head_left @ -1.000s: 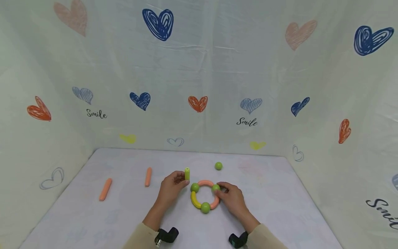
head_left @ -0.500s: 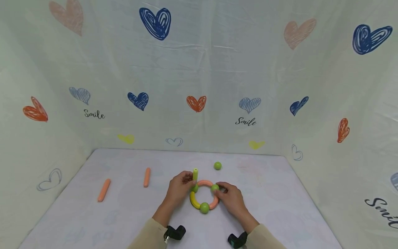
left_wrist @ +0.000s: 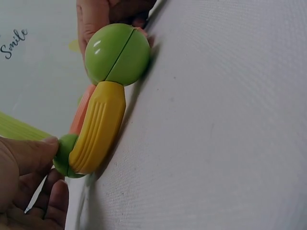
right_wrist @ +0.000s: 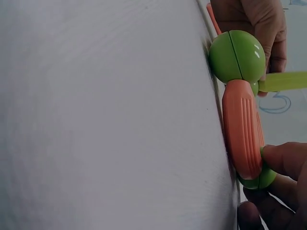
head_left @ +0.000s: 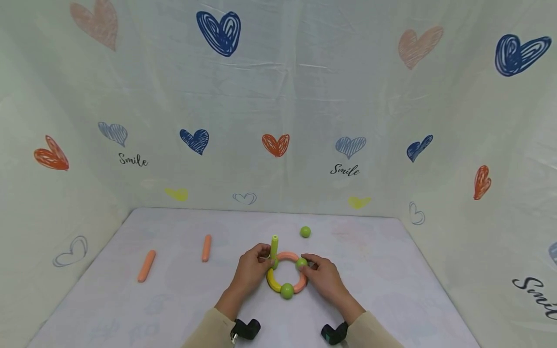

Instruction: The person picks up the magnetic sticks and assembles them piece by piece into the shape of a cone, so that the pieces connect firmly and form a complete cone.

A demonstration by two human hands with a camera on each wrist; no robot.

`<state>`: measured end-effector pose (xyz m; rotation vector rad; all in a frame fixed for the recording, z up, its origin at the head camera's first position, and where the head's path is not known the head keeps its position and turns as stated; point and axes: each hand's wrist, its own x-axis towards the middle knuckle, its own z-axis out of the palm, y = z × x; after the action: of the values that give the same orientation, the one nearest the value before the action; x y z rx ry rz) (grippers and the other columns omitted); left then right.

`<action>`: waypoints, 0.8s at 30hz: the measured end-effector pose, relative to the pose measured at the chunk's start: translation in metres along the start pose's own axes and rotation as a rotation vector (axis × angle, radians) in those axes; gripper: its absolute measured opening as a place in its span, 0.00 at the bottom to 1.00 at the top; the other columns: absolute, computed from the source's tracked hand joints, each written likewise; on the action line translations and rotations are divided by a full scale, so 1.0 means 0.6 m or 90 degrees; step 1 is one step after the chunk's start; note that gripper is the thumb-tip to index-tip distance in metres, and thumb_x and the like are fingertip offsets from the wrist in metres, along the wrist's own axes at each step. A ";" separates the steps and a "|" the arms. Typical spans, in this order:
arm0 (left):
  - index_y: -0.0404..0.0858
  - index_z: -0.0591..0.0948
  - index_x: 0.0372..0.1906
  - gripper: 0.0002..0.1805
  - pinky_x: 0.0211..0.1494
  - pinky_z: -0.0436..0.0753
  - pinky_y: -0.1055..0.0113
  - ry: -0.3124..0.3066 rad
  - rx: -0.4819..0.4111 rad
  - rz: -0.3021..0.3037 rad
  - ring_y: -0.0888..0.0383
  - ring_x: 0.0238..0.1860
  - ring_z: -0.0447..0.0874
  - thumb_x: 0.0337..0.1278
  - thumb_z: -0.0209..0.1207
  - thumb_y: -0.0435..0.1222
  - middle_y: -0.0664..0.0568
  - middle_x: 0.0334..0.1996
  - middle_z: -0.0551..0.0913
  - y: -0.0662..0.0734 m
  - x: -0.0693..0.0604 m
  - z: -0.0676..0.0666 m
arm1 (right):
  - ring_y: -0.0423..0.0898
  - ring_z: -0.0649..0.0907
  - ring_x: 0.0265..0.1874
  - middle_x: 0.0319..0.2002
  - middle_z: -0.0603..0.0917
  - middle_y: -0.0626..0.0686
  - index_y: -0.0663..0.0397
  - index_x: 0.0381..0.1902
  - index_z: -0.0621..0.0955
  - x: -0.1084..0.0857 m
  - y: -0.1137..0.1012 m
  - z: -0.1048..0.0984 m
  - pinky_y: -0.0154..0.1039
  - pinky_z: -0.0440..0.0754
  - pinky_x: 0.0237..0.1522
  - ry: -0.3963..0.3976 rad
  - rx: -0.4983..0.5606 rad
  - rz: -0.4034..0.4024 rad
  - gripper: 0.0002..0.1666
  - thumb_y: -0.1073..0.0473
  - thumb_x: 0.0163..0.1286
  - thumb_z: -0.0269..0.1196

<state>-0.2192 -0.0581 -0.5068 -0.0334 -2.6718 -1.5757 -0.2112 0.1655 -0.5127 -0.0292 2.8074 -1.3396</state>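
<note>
A ring of two salmon-coloured curved rods (head_left: 287,254), a yellow curved rod (left_wrist: 100,127) and three green balls (head_left: 286,291) lies on the table. My left hand (head_left: 250,270) pinches the ring's left ball (left_wrist: 66,155) between thumb and fingers. A light green straight stick (head_left: 274,247) stands upright on that ball, its lower end partly behind my thumb. On the other side, my right hand (head_left: 325,276) pinches the right ball (head_left: 301,263), with the thumb on its near side in the right wrist view. The third ball sits at the ring's near edge, touched by neither hand.
Two salmon-coloured straight sticks (head_left: 146,266) lie apart on the left of the white table (head_left: 383,270). A loose green ball (head_left: 305,232) rests beyond the ring. A curtain printed with hearts (head_left: 275,145) surrounds the table's back and sides.
My left hand has carried the light green stick right onto the ring's left ball, then slid down from the stick to that ball. My right hand keeps its hold on the right ball.
</note>
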 end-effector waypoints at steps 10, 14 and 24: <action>0.42 0.84 0.56 0.18 0.55 0.87 0.54 0.010 0.005 0.021 0.53 0.52 0.86 0.63 0.71 0.30 0.50 0.53 0.88 0.000 -0.004 -0.003 | 0.43 0.75 0.33 0.38 0.83 0.48 0.53 0.49 0.84 -0.005 0.006 0.009 0.36 0.72 0.33 0.047 -0.007 -0.005 0.17 0.53 0.66 0.74; 0.42 0.85 0.55 0.17 0.55 0.86 0.54 0.016 0.014 0.015 0.53 0.52 0.86 0.63 0.70 0.30 0.50 0.53 0.88 -0.003 -0.006 -0.004 | 0.44 0.75 0.31 0.34 0.80 0.49 0.54 0.45 0.82 -0.009 0.005 0.010 0.37 0.71 0.30 0.043 -0.010 -0.004 0.19 0.51 0.64 0.75; 0.45 0.86 0.56 0.16 0.56 0.85 0.56 0.074 0.036 0.011 0.55 0.52 0.83 0.66 0.70 0.35 0.54 0.51 0.88 -0.019 -0.011 -0.045 | 0.43 0.77 0.38 0.41 0.84 0.47 0.49 0.53 0.84 -0.015 0.006 0.009 0.38 0.75 0.39 0.024 -0.002 -0.017 0.19 0.53 0.67 0.73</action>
<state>-0.2126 -0.0872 -0.5039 0.0351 -2.6180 -1.4488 -0.2020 0.1641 -0.5186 -0.0430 2.8502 -1.3568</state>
